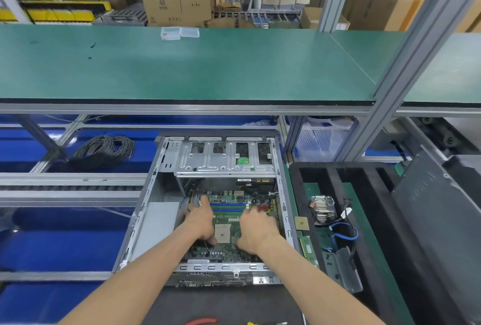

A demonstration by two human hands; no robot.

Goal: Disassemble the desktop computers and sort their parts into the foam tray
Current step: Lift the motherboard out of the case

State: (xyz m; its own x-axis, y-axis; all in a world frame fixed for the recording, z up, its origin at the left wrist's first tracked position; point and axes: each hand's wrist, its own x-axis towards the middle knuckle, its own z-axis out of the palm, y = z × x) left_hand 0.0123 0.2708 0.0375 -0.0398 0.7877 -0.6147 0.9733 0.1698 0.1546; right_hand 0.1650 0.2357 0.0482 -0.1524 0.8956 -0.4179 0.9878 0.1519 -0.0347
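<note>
Motherboard (229, 223), in open case (145, 207): stiff, light, fragile; lift by bare edges. Left hand (200, 220) and right hand (256, 229) press it; grip cannot be told

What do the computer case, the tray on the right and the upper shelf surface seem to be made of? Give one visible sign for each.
Computer case: probably bare sheet steel, dull grey, with stamped slots and folded edges.
Tray: apparently black foam, matte, with thick cut dividers.
Shelf surface: seemingly a green rubber-like mat, faint sheen, dark edge strip, on an aluminium frame.
</note>
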